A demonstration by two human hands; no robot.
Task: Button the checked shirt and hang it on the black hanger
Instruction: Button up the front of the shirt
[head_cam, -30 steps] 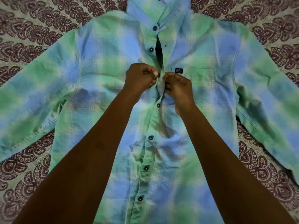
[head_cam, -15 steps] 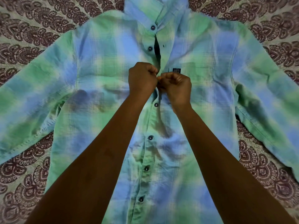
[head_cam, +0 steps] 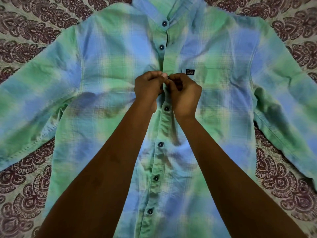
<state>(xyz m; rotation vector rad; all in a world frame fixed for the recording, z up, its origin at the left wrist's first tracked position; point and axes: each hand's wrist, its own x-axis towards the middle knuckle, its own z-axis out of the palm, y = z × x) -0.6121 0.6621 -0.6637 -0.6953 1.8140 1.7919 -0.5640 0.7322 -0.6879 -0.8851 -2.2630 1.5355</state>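
The green and blue checked shirt (head_cam: 111,69) lies flat, front up, with its sleeves spread to both sides. Dark buttons run down its middle strip. My left hand (head_cam: 148,85) and my right hand (head_cam: 184,93) meet at chest height on that strip, fingers curled, each pinching an edge of the fabric by a button that the fingers hide. The lower buttons look fastened. A small dark label (head_cam: 190,71) sits just right of my hands. No black hanger is in view.
The shirt rests on a pale bedspread (head_cam: 25,186) printed with maroon paisley shapes, which shows on every side of the shirt. The collar (head_cam: 154,7) reaches the top edge of the view.
The dark gap between the shirt fronts above my hands has closed. My hands stay together at the same button, with the fingers shifted slightly.
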